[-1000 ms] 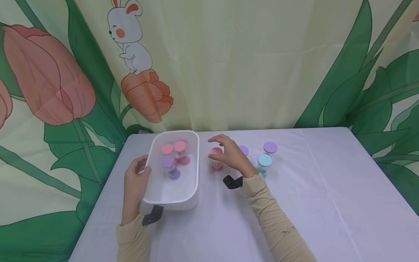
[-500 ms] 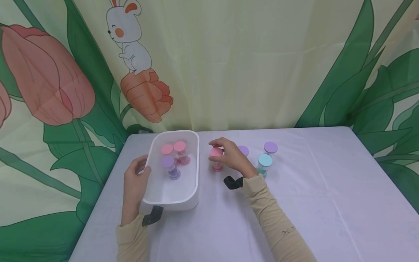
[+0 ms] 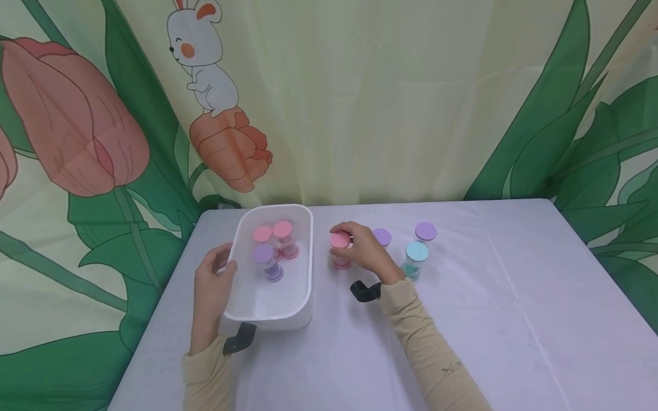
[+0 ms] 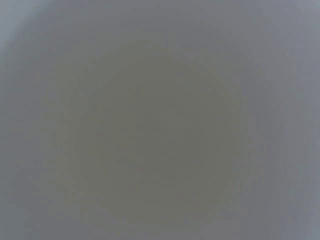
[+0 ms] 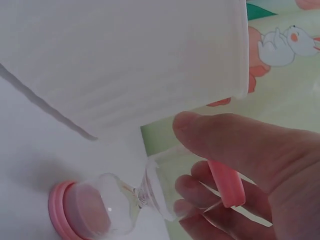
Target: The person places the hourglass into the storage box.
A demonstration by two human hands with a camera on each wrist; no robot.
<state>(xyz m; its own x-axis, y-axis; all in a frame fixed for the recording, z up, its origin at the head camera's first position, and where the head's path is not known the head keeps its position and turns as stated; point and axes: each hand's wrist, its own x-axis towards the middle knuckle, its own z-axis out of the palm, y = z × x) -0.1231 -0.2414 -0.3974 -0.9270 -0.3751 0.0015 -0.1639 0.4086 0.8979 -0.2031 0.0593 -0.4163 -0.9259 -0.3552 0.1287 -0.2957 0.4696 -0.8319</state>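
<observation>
My right hand [image 3: 367, 248] pinches a sand timer [image 3: 339, 240] near its pink top cap, thumb on one side and fingers on the other. In the right wrist view, the sand timer's glass waist and pink base [image 5: 62, 210] show below the fingers. My left hand [image 3: 213, 285] rests against the outer left side of a white bin [image 3: 267, 302], thumb and fingertips right at the rim. Inside the bin stand two pink sand timers [image 3: 288, 240] and a purple sand timer [image 3: 267, 262]. The left wrist view is only a grey blur.
Behind and right of my right hand stand a partly hidden purple sand timer [image 3: 382, 236], another purple-capped timer [image 3: 425, 231] and a turquoise sand timer [image 3: 415, 260]. All are on a white-covered table [image 3: 514, 319]. A printed curtain [image 3: 385, 114] hangs behind its far edge.
My right hand has lowered around the pink sand timer, its thumb and fingers closing in on the top. The left hand and the bin stay in place.
</observation>
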